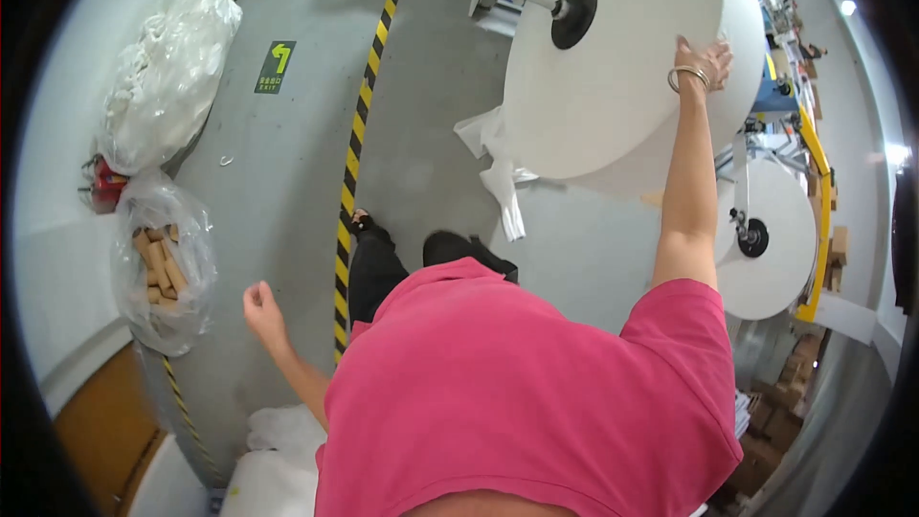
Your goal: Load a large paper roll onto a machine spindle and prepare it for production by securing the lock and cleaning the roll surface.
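A huge white roll of fabric-like material (613, 86) hangs on a metal shaft with a black hub (573, 16). My right hand (706, 59), with a metal bangle on the wrist, is stretched up and lies flat on the roll's right edge. My left hand (260, 309) hangs free at my side over the grey floor, fingers loosely curled, holding nothing. A loose white tail of material (500, 172) dangles below the roll. My pink shirt fills the lower middle of the view.
A second white roll (771, 239) sits lower right beside a yellow frame. A yellow-black striped line (356, 148) crosses the grey floor. Clear bags of cardboard tubes (163, 268) and white stuff (172, 67) stand at the left. White bags lie near my feet.
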A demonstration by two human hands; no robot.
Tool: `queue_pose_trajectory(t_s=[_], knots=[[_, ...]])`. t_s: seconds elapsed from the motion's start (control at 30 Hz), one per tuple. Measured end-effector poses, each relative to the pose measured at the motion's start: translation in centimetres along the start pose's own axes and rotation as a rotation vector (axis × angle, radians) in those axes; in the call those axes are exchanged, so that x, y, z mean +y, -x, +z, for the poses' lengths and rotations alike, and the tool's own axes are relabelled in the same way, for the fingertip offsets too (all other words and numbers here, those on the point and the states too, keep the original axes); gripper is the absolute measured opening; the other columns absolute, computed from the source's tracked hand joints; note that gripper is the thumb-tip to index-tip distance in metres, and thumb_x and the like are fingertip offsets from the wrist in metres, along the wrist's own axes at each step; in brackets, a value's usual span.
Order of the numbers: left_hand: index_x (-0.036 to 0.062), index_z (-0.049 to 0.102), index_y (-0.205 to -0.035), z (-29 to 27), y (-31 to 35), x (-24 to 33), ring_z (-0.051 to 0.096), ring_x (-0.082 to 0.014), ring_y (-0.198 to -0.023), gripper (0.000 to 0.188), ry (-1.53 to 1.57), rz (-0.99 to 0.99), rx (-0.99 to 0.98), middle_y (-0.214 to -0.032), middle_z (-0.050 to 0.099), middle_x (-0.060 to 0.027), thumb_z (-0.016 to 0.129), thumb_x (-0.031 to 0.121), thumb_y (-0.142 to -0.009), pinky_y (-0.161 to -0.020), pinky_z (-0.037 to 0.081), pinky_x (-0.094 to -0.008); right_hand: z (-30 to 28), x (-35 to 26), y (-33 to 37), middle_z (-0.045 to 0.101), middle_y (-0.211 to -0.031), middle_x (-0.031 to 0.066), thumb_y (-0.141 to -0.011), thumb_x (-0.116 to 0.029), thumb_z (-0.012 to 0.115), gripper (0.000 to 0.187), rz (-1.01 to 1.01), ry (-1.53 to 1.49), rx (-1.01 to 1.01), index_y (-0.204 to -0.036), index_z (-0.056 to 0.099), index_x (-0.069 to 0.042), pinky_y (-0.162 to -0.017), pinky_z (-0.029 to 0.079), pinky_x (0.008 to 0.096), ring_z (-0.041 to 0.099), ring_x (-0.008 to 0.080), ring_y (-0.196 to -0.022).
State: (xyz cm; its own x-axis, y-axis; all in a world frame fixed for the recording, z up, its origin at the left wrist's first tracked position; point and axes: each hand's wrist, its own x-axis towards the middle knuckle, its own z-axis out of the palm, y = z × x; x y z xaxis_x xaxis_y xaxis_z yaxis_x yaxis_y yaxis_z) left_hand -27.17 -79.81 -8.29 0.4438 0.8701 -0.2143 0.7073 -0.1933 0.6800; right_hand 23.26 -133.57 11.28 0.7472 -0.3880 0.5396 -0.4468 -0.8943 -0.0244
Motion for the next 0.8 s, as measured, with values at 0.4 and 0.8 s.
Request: queue_pose_trajectory(t_s=[0.4,0.8], knots=[[0.0013,0.055,-0.104,13.1,-23.7,30.9,0.055,-0.0203,-0.081,0.031,-0.069,0.589,-0.418,-0.097,0.056,-0.0125,0.056,0.024,-0.082,-0.073,0.044,-0.0308,-0.7,-0.1,3.1,0.039,-0.13,0.0161,-0.069,-0.031,0.067,0.072,-0.055,0.053,0.186,-0.127,0.036,-0.003,-0.099,0.03,0.0382,0.037,0.0304,-0.12],[0.0007,0.055,-0.099,29.5,-29.4,44.9,0.055,-0.0279,-0.077,0.029,-0.125,0.936,-0.748,-0.094,0.055,-0.0165,0.057,0.021,-0.078,-0.07,0.045,-0.0357,-2.9,-4.8,3.2,0.036,-0.131,0.0193,-0.074,-0.015,0.065,0.068,0.074,-0.016,0.18,-0.13,0.03,-0.004,-0.097,0.032,0.0388,0.034,0.0342,-0.121]])
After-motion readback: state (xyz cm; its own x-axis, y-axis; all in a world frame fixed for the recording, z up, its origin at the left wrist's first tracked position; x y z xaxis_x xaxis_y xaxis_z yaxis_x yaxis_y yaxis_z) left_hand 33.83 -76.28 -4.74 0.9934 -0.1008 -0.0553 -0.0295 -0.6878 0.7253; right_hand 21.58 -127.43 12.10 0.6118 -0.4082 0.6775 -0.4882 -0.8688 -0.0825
